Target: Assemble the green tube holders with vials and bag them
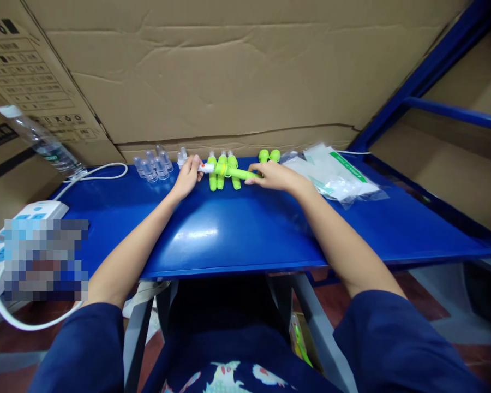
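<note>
Holding green tube between left hand and right hand; seemingly finished: three clear-tipped tubes; standing loose: clear caps, two green pieces

Four green tubes, one lifted; two green caps; at least six clear cups; one bottle; one power strip.

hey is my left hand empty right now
No, the left hand grips the white end of a green tube, whose other end is in the right hand.
</note>
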The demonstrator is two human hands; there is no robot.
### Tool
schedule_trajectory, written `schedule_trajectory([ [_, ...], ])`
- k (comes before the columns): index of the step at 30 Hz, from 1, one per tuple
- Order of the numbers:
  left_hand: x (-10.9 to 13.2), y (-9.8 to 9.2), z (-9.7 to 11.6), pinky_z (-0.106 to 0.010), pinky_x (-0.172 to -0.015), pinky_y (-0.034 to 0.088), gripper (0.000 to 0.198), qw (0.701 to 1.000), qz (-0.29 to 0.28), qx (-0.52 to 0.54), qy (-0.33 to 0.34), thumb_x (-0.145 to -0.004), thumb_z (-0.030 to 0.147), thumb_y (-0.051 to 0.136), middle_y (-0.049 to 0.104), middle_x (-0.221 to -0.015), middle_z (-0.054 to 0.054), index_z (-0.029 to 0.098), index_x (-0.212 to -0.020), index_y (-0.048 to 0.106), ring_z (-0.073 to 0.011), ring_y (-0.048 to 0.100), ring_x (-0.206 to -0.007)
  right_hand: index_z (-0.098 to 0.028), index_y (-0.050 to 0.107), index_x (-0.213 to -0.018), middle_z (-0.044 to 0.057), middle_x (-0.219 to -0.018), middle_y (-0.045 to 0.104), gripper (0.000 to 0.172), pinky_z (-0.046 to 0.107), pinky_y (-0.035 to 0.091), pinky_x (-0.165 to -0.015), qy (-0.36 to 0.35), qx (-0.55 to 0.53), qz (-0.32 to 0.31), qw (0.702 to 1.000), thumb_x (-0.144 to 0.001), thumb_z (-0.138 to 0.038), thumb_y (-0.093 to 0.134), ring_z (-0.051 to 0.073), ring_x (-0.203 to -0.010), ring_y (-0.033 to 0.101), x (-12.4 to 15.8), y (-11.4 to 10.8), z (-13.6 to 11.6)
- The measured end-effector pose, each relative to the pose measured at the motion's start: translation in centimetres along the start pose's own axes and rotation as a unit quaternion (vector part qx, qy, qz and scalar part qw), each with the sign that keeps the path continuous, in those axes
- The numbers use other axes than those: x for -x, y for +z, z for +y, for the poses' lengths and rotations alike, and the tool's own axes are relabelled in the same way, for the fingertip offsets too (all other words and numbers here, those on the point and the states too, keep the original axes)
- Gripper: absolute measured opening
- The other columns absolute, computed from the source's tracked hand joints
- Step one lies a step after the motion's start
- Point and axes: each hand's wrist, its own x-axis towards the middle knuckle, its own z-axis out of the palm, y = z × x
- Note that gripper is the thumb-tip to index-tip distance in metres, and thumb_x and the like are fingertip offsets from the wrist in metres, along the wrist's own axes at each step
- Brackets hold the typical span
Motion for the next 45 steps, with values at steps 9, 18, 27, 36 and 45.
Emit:
schedule_trajectory([
  [9, -0.5, 0.1, 0.0, -0.025, -0.050, 0.039, 0.076, 0.996, 0.011, 0.071, -0.043, -0.086, 0.098, 0.040, 0.049, -0.061, 0.004, 0.023, -0.089, 0.053, -0.0104, 0.048, -0.050, -0.013, 0.069, -0.137, 0.018, -0.110, 0.079, 0.040, 0.031, 0.044, -0.077, -0.003, -0.011, 0.004, 1.000, -0.108, -0.039, 0.059, 0.032, -0.102, 0.075, -0.2, 0.1, 0.0],
  [18, -0.4, -0.2, 0.0, -0.024, -0.047, 0.033, 0.069, 0.996, -0.002, 0.072, -0.049, -0.092, 0.092, 0.042, 0.047, -0.058, 0.005, 0.024, -0.086, 0.050, -0.0088, 0.044, -0.047, -0.013, 0.070, -0.136, 0.017, -0.106, 0.079, 0.041, 0.032, 0.046, -0.080, -0.003, -0.003, 0.011, 1.000, -0.108, -0.040, 0.058, 0.033, -0.106, 0.075, -0.2, 0.2, -0.2],
  [27, 1.0, 0.5, 1.1, -0.029, -0.059, 0.044, 0.067, 0.997, -0.065, -0.030, 0.039, -0.096, 0.088, 0.041, 0.057, -0.065, 0.002, 0.024, -0.083, 0.051, -0.0132, 0.053, -0.054, -0.015, 0.072, -0.134, 0.017, -0.109, 0.079, 0.040, 0.033, 0.046, -0.081, 0.001, 0.008, 0.012, 1.000, -0.105, -0.041, 0.064, 0.033, -0.105, 0.074, 0.0, 0.1, -0.4],
  [36, 1.9, 0.1, 2.9, -0.026, -0.072, 0.051, 0.060, 0.990, -0.120, -0.043, 0.057, -0.082, 0.064, 0.076, 0.076, -0.108, -0.008, 0.017, -0.119, 0.071, -0.0167, 0.068, -0.081, -0.017, 0.072, -0.133, 0.018, -0.110, 0.077, 0.042, 0.038, 0.051, -0.088, 0.001, 0.015, 0.037, 0.999, -0.103, -0.045, 0.067, 0.039, -0.115, 0.072, -0.1, 0.5, 0.0],
  [45, 2.0, -0.1, 3.6, -0.026, -0.071, 0.051, 0.064, 0.988, -0.132, -0.038, 0.067, -0.074, 0.058, 0.084, 0.081, -0.103, -0.011, 0.011, -0.117, 0.081, -0.0161, 0.067, -0.077, -0.017, 0.071, -0.132, 0.020, -0.112, 0.078, 0.039, 0.042, 0.052, -0.090, -0.004, 0.033, 0.025, 0.999, -0.103, -0.043, 0.065, 0.043, -0.116, 0.072, 0.1, 0.4, -0.5],
])
